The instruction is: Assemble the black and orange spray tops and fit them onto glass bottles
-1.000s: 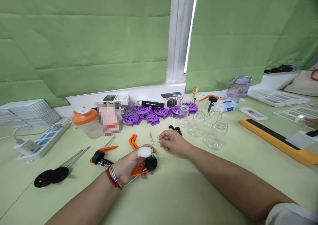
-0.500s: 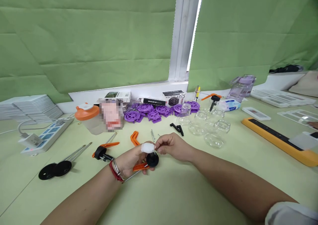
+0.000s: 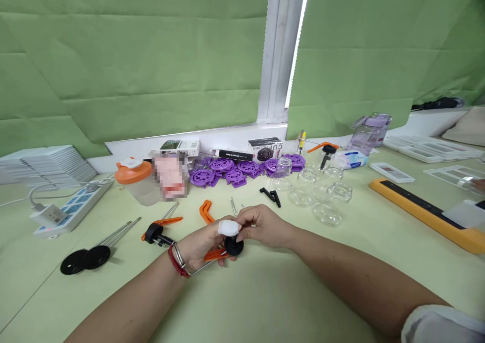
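My left hand, with white tape round the thumb, is closed round a black-and-orange assembly. That assembly has a round black cap, an orange arm and a thin metal rod that sticks out below my wrist. The fingers of my right hand are pinched together at the top of the black cap; whatever they hold is hidden or too small to name. Behind my hands lie orange angled pieces, metal screws and black handle-like pieces. Left of my wrist rests a similar black-and-orange assembly.
Black discs with metal rods lie at left, near a power strip. A shaker bottle stands behind. Purple plastic parts, several clear glass jars and an orange-and-black tool lie farther back and right.
My right hand's fingertips have moved slightly down onto the black cap, and the taped thumb has shifted a little to the right. The assembly stays in my left hand.
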A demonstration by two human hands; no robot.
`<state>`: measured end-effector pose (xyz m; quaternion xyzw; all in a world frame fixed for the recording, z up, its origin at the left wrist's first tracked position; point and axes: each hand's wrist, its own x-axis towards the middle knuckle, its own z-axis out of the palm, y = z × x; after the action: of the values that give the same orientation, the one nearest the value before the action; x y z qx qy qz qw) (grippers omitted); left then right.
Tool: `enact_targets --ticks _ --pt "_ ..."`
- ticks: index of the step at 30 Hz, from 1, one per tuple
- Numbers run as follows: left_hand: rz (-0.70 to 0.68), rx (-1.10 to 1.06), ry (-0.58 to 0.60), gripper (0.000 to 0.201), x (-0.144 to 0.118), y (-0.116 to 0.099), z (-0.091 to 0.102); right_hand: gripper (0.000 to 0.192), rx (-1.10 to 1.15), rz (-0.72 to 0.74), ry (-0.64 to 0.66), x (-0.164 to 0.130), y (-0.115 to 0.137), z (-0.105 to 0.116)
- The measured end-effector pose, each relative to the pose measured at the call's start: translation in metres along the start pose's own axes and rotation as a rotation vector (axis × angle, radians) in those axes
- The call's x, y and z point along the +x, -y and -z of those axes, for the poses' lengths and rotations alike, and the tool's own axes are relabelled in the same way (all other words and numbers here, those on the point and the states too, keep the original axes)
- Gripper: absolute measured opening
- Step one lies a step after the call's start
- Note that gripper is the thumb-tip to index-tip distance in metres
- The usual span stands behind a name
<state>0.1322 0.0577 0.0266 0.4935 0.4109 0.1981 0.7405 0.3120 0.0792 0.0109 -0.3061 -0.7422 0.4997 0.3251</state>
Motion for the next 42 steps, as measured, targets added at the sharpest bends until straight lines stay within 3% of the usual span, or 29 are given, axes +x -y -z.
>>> enact_targets --ticks 16,21,25,42 --pt "0.004 -0.021 0.009 0.036 -0.002 0.0 0.001 0.029 0.138 -0.025 -0.008 0.0 -0.009 -0.004" --pt "0.001 -0.039 0.021 0.031 0.0 0.001 0.004 0.019 0.021 0.042 -0.013 -0.001 -0.008 -0.003" --pt "0.005 -0.04 0.02 0.031 0.0 0.001 0.004 0.021 0.075 -0.017 -0.025 -0.003 -0.009 -0.005" --pt "0.0 -0.066 0.046 0.033 0.001 0.003 0.007 0.019 0.155 -0.036 -0.022 -0.005 -0.01 -0.008"
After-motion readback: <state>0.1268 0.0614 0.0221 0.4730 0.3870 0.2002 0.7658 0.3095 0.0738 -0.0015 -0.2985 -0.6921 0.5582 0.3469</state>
